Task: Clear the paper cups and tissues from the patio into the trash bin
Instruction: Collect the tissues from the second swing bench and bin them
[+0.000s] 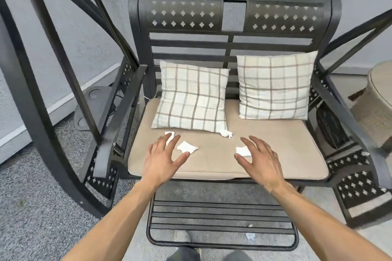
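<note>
Your left hand [164,160] and right hand [257,158] both reach over the tan seat cushion [275,154] at centre frame, fingers spread wide, neither holding anything.

Tissues counted: four on the cushion, all white and crumpled.
- First tissue [187,147]: centre frame, between your left thumb and forefinger; not established whether you touch it. Flattish, ragged edges, long axis running left to right, slightly down toward the right.
- Second tissue [169,134]: just above your left fingertips, partly hidden by them; orientation cannot be judged.
- Third tissue [226,133]: at the lower right corner of the left pillow [192,98], touching or tucked under it; twisted, long axis sloping down to the right.
- Fourth tissue [242,151]: under your right hand, between thumb and fingers, partly covered; contact cannot be confirmed.

A small white scrap [251,237] lies low in frame, at the slatted footrest [220,221]; whether it is tissue cannot be told.

Pillows counted: two, plaid, leaning on the backrest of the dark metal swing bench [233,12], the right pillow [274,86] standing higher.
</note>
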